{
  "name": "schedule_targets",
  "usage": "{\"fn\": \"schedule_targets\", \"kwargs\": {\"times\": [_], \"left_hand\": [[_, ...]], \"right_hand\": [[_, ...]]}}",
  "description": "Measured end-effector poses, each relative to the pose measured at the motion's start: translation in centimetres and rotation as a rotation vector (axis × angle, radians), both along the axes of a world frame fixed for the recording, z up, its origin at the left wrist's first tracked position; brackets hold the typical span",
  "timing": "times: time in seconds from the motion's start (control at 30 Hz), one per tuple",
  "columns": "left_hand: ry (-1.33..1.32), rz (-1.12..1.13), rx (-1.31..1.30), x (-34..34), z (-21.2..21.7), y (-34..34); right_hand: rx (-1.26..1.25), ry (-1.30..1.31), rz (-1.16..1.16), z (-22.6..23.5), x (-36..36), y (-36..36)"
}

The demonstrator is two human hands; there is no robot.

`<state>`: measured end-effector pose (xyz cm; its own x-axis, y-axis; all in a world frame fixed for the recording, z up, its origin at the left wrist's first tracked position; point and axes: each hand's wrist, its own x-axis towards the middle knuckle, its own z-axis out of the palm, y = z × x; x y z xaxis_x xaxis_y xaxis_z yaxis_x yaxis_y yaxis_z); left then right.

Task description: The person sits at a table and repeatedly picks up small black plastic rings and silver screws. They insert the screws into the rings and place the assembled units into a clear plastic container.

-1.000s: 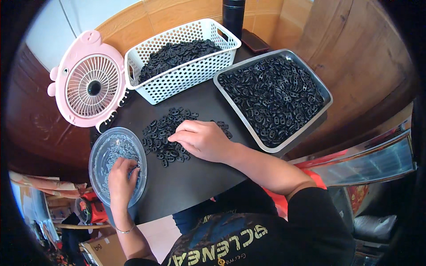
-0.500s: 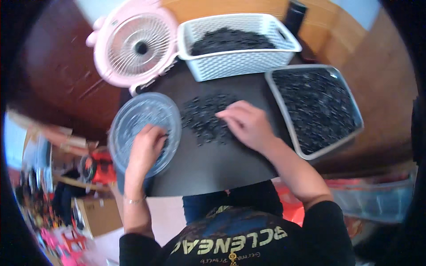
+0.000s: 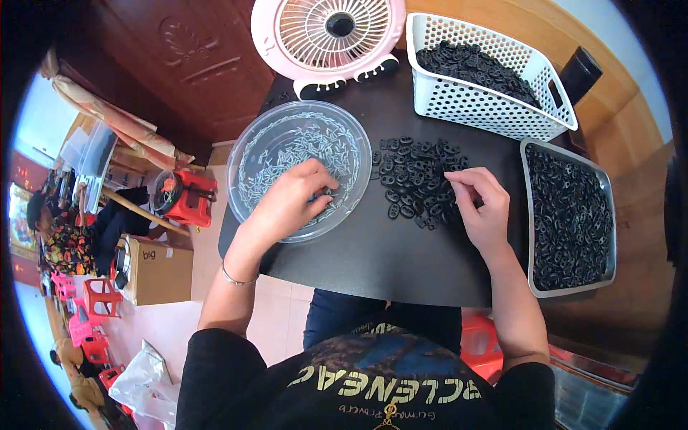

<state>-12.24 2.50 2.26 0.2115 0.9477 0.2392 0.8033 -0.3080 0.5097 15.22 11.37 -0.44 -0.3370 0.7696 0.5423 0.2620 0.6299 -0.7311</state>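
While the left hand [image 3: 295,195] curls inside the clear bowl [image 3: 233,166], just over pale pins [image 3: 283,152], its grip unclear: right hand [image 3: 484,204], thumb and forefinger bent together, hold indistinguishable, at the right edge of loose black pieces [image 3: 405,172], which lie between both hands.

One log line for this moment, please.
left hand: in clear bowl of pale pieces; right hand: at black pile; grasps: unclear; nearby: tray, white basket
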Motion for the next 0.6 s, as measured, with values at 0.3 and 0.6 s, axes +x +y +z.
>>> {"fn": "schedule_targets", "kwargs": {"times": [0.3, 0.6], "left_hand": [[0.062, -0.002, 0.023, 0.2, 0.1, 0.7], [-0.034, -0.021, 0.045, -0.3, -0.4, 0.8]], "right_hand": [[0.108, -0.041, -0.24, 0.1, 0.9, 1.1], [0.107, -0.167, -0.247, 0.3, 0.8, 0.8]]}}
